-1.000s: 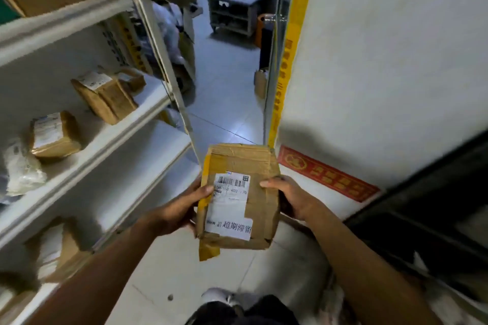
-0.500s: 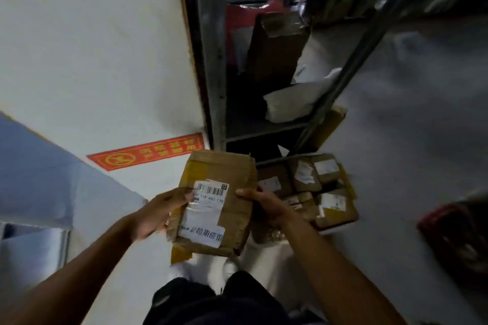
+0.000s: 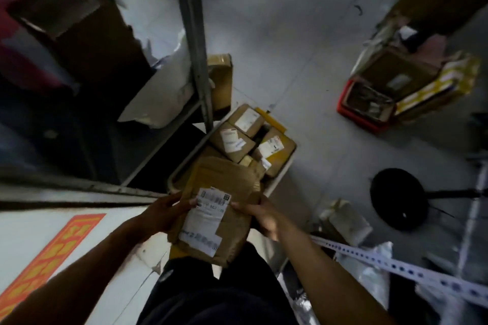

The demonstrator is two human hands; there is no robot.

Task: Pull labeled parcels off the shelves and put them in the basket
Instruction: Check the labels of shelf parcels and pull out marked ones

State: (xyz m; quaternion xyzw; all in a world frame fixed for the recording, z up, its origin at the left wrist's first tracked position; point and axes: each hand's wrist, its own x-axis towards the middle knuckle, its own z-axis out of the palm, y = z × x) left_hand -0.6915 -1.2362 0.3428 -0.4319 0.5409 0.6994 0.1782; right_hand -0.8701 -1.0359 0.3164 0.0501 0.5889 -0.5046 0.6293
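Two hands gripping one brown labeled parcel (image 3: 219, 208) by its sides, left hand (image 3: 165, 212), right hand (image 3: 260, 215), above basket (image 3: 286, 166) holding several labeled parcels on floor (image 3: 303, 47)

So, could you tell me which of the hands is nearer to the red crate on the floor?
Right. The right hand grips the parcel's right edge, on the side facing the red crate. The left hand grips the parcel's left edge, farther from it.

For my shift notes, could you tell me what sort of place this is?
Probably a parcel storeroom or pickup depot: a labeled parcel gripped in both hands, a basket of labeled boxes on the floor, and metal shelving beside it.
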